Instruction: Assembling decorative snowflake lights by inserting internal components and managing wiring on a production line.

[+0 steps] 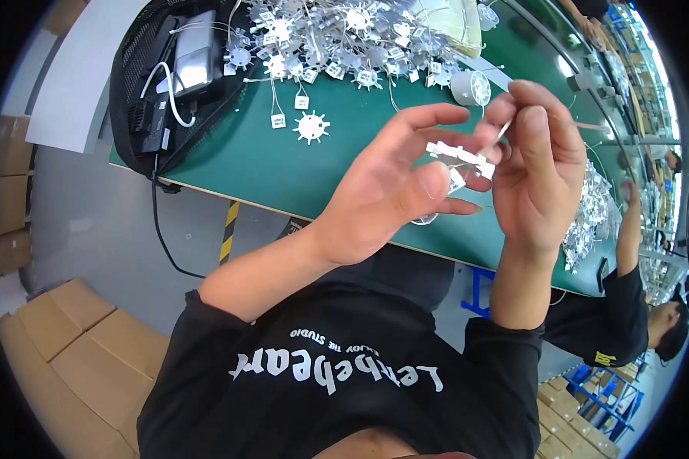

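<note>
My left hand (386, 183) grips a small white plate with notched edges (461, 155) between thumb and fingers, tilted so it shows nearly edge-on. Close to the thumb, a little white block (455, 180) hangs by thin wires below the plate. Thumb and forefinger of my right hand (540, 157) are closed on a thin pale strand (503, 131), which reaches down toward the plate's right end. Whether strand and plate are joined I cannot tell. On the green table (283, 176), a flat gear-shaped plate (311, 128) lies beside two small white blocks on wires (278, 121).
A heap of similar wired plates (329, 46) covers the table's far side, near a white spool (469, 88). At left sits a black mesh basket (122, 99) with a silver device (194, 53). More parts (589, 210) and a co-worker (612, 314) are at right. Cardboard boxes (84, 359) stand lower left.
</note>
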Demonstrator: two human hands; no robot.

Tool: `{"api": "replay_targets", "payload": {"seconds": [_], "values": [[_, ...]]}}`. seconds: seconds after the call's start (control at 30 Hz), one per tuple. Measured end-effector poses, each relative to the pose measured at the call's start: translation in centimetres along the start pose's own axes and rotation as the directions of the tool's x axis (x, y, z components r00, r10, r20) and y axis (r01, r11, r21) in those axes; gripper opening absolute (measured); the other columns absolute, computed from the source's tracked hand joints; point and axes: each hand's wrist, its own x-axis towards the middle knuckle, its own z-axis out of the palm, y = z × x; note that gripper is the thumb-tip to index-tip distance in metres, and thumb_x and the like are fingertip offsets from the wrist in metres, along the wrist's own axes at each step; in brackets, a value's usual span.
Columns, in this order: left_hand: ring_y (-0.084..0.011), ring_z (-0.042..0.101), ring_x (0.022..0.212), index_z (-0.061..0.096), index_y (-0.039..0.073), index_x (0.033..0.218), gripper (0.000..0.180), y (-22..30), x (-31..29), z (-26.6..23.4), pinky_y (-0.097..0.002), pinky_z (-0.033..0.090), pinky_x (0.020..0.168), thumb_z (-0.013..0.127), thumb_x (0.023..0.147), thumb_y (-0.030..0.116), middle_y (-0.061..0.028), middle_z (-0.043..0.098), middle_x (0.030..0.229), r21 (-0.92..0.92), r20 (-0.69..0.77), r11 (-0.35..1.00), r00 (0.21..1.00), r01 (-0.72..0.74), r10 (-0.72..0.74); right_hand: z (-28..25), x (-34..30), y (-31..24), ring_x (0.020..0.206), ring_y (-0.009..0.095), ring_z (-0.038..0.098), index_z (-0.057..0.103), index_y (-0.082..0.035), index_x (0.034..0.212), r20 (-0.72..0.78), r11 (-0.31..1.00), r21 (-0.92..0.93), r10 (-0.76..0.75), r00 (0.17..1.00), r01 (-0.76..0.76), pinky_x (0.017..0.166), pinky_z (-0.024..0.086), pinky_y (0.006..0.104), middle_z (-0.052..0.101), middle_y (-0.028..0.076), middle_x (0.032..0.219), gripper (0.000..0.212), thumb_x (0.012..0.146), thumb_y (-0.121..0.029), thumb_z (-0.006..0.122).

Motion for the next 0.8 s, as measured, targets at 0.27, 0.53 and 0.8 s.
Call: {"api": "replay_targets", "payload": {"seconds": [0.27,0.53,0.8], "values": [[-0.0171,0.072,0.104,0.063,0.000,0.132,0.033,-0.8,-0.9,-1.9,-0.0326,0.062,0.087,0.077,0.101,0.004,-0.0087,0.074,0.118,0.354,0.058,0.935,0.998,-0.028,0.008,-3.1,-4.7,1.5,0.093,0.026,0.078,0.075,0.006,0.122,0.057,0.935,-0.128,-0.326,0.944,0.331,0.074,0.065,0.0322,0.077,0.021,0.111,0.024,0.100,-0.004,0.075],[-0.0163,0.072,0.100,0.067,0.001,0.130,0.044,1.0,-1.8,-1.7,-0.0303,0.058,0.088,0.086,0.091,0.004,-0.0075,0.076,0.116,0.903,0.053,0.422,0.995,-0.084,0.084,-1.3,-7.3,1.4,0.104,0.037,0.076,0.077,0.008,0.106,0.361,0.389,-0.765,-0.403,0.841,0.514,0.086,0.063,0.0425,0.074,0.032,0.119,0.038,0.071,0.005,0.092],[-0.0261,0.074,0.120,0.057,0.001,0.147,0.082,0.0,-1.2,-3.4,-0.0379,0.058,0.102,0.094,0.075,0.003,-0.0118,0.076,0.127,0.973,0.164,-0.185,0.977,-0.138,0.133,-2.2,-9.4,3.9,0.102,0.039,0.076,0.078,0.008,0.114,0.099,0.597,-0.773,-0.220,0.970,0.214,0.086,0.061,0.0408,0.074,0.032,0.121,0.043,0.073,0.006,0.088]]}}
